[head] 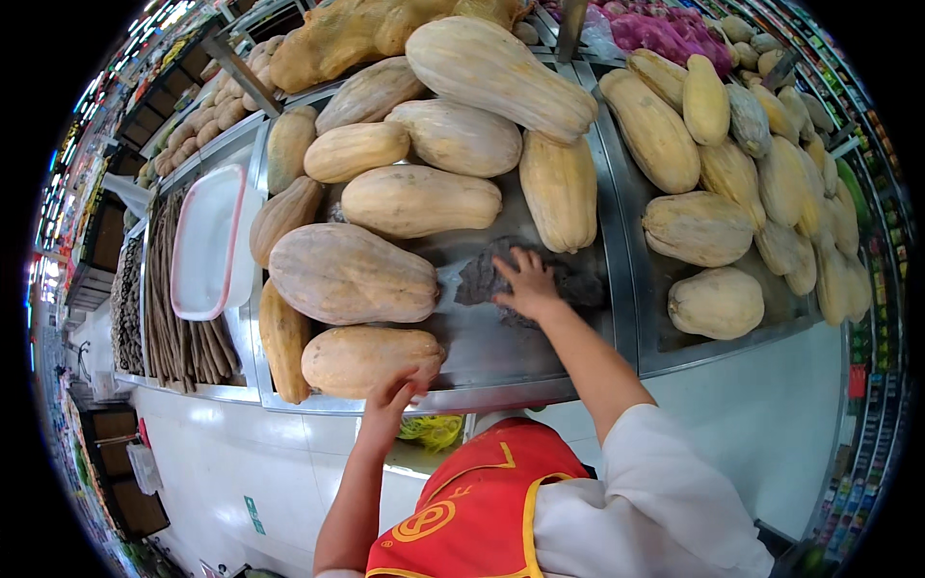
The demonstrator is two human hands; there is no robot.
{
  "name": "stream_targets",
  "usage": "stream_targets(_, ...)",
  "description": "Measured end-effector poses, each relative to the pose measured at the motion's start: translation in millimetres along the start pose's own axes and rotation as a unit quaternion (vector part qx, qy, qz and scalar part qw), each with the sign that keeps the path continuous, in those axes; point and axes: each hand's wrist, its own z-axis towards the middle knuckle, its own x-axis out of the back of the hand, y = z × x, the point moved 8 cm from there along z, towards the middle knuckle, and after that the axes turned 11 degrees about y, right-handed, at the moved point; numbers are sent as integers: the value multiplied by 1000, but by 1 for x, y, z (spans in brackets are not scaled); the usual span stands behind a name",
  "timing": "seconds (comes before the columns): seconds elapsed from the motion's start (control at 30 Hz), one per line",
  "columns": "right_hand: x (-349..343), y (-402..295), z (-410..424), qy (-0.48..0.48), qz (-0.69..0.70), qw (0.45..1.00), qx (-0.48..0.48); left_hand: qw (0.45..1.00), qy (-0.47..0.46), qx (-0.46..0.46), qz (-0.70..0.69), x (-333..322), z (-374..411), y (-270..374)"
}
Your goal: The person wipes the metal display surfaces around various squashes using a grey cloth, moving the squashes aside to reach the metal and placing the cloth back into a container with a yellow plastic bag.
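My right hand [529,284] lies with spread fingers on a crumpled dark grey cloth [480,273] on the metal display tray [498,354]. At the tray's near edge, my left hand [402,390] touches or hovers by the end of a pale orange squash [358,360]; which of these I cannot tell. Its fingers are loosely bent. Behind that squash rests a large ribbed squash [354,274], and beyond are several more, with a big one [498,72] lying on top of others. An upright-lying yellowish squash [558,191] is just past the cloth.
To the left, a white plastic tub with a pink rim [230,238] stands on long brown roots [177,347]. A metal divider [623,289] separates the right tray, where many squashes [697,230] are piled. A filled mesh sack [340,43] lies at the back, near metal posts [242,76].
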Motion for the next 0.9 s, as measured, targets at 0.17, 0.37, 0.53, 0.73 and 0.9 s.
stream_targets(0.17, -40, -7, -96, -29, -32, 993, 109, 985, 130, 86, -79, 75, -51, -65)
stream_targets(0.37, 18, -17, -47, 158, 67, 984, 46, 974, 163, 114, -110, 88, -60, -81)
stream_targets(0.53, 0, -99, 35, 120, -48, 983, 134, 980, 145, 95, -97, 62, -33, -58)
stream_targets(0.73, -48, -49, 42, 51, 0, 995, 90, 990, 118, 71, -16, 59, -38, -46)
stream_targets(0.9, 2, 38, -37, 85, -42, 995, 12, 974, 183, 128, -31, 90, -62, -84)
